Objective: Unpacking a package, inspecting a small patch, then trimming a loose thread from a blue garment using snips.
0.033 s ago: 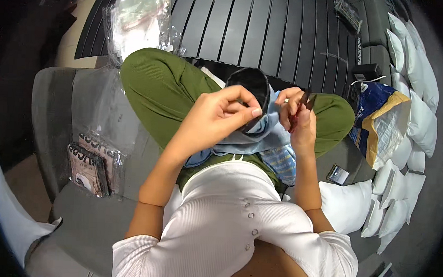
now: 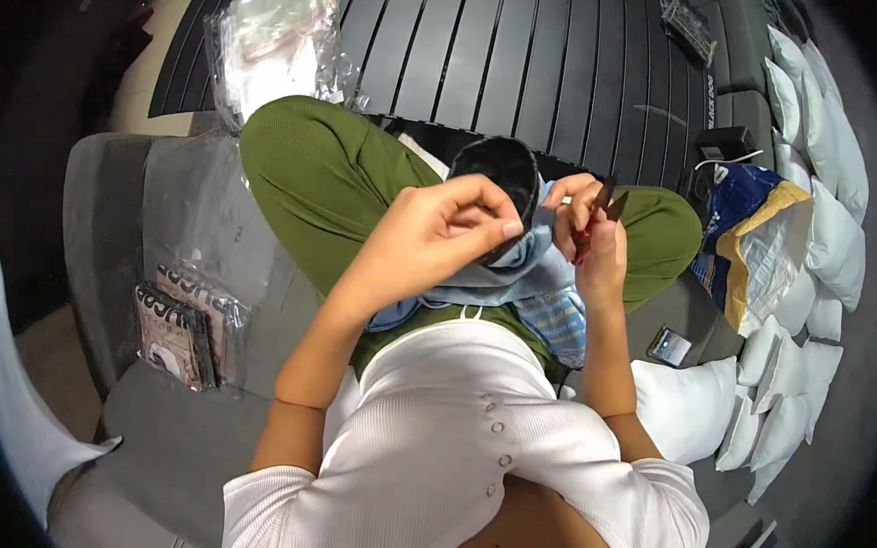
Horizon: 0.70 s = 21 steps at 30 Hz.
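In my lap lies a light blue garment [image 2: 502, 287] with a dark, fuzzy black part [image 2: 499, 163] standing up like an open cuff or lining. My left hand [image 2: 441, 229] is closed in front of that black part, thumb and forefinger pinched together; whatever sits between the tips is too small or hidden to tell. My right hand [image 2: 594, 242] is wrapped around a pair of small scissors [image 2: 609, 196] with red handles. Their dark blades point up, away from me. The right fingertips are beside the blue cloth's right side; whether they touch it I cannot tell.
Ahead stands a slatted dark table [image 2: 470, 57] with clear plastic bags [image 2: 277, 47] at its left. Packaged items [image 2: 183, 330] lie on the grey sofa [image 2: 152, 438]. To the right are a blue and yellow sack [image 2: 753, 231], a phone-like object [image 2: 670, 346] and white pillows [image 2: 689, 406].
The black part has shifted very slightly, and my left fingertips sit a touch further right. The scissors stay in my right hand.
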Available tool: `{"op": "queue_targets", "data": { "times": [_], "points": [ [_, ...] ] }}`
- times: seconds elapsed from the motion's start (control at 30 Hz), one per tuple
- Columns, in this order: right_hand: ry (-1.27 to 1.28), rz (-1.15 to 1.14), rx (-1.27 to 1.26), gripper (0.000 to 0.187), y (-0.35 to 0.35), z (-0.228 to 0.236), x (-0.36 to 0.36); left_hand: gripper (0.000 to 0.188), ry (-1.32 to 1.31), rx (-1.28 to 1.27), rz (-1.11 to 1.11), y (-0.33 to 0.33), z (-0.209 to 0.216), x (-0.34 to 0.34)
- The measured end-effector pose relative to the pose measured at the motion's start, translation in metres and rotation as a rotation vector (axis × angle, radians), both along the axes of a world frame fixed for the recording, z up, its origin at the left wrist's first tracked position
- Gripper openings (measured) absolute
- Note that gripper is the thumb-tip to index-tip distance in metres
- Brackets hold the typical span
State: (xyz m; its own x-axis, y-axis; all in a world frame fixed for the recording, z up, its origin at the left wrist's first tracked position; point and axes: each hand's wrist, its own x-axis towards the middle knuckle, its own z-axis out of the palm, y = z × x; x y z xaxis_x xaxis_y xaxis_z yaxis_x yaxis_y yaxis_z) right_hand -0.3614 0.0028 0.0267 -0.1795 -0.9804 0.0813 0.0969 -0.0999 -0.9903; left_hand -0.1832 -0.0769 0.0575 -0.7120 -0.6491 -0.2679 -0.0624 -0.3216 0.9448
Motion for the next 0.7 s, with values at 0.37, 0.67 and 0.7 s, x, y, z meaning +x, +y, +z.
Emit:
{"op": "queue_targets", "data": {
  "times": [0.37, 0.67, 0.7],
  "points": [
    [0.225, 0.106, 0.159, 0.041, 0.004, 0.022, -0.004, 0.012, -0.014, 0.237, 0.048, 0.015, -0.022, 0.007],
    [0.544, 0.284, 0.424, 0.026, 0.005, 0.042, -0.033, 0.013, 0.048, 0.325, -0.141, 0.010, -0.042, 0.005],
    [0.540, 0.348, 0.467, 0.024, 0.002, 0.040, -0.036, 0.013, 0.066, 0.289, -0.214, 0.009, -0.049, 0.003]
  ]
}}
